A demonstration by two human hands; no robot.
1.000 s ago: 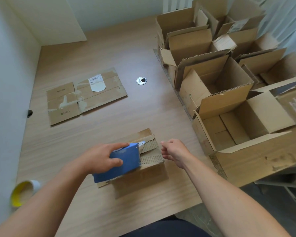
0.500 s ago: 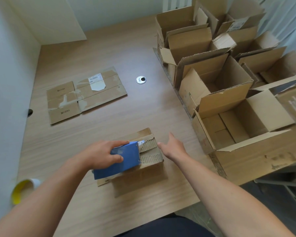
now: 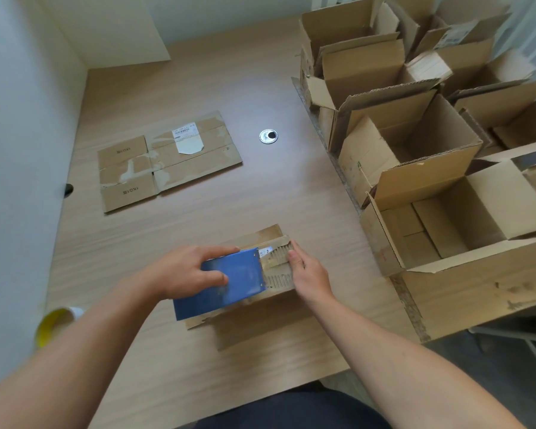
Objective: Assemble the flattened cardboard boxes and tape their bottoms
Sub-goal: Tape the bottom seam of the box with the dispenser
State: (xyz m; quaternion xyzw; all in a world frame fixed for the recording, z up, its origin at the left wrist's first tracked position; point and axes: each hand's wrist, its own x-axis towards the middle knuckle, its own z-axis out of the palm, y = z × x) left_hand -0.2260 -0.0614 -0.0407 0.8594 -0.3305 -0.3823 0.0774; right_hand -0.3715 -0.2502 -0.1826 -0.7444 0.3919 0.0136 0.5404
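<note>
The small box (image 3: 279, 278), lying near the surface's (image 3: 260, 187) front edge, looked light and stiff with torn facing, best held by its ends, where the right hand (image 3: 310, 277) gripped it while the left hand (image 3: 180, 274) clasped a blue tool (image 3: 232, 283) on top.

On the table (image 3: 198, 218): small box (image 3: 260, 323) before me, tape cutter (image 3: 232, 283) on it under my left hand (image 3: 183, 274); flattened box (image 3: 167, 162) behind-left, open boxes (image 3: 415, 181) right.

small box (image 3: 260, 320): near edge | flattened box (image 3: 167, 159): flat, left | assembled boxes (image 3: 489, 196): open, right
</note>
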